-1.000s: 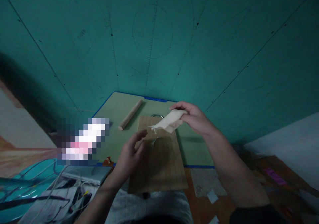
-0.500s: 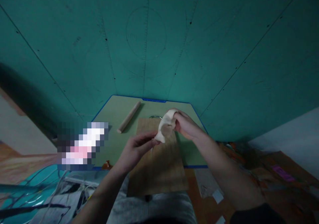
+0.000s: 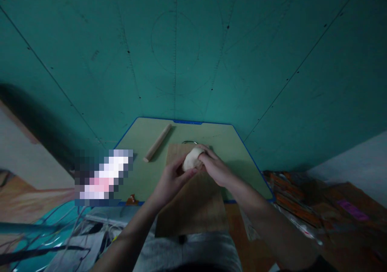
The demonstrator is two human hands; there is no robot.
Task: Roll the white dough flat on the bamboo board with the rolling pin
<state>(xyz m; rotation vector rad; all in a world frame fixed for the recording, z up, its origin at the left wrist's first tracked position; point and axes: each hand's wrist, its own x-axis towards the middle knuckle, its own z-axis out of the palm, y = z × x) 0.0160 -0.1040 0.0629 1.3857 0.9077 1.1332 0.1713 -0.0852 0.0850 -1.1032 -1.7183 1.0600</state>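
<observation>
Green tbl [image 3: 217, 135]: 1 wooden rod [image 3: 158, 143], 1 wood board [image 3: 193, 215] overhanging nr edge, 1 brown scrap [image 3: 132, 200].

Floppy off-white dough-like sheet [image 3: 192, 159] now bunched into rounded lump. Bare left hand [image 3: 172, 178] now on it, apart 1 s ago.

Dough [image 3: 192, 158] over cutting bd [image 3: 193, 217] on tbl [image 3: 211, 133]; rod [image 3: 158, 143] L of bd; wall [image 3: 190, 58] behind.
</observation>
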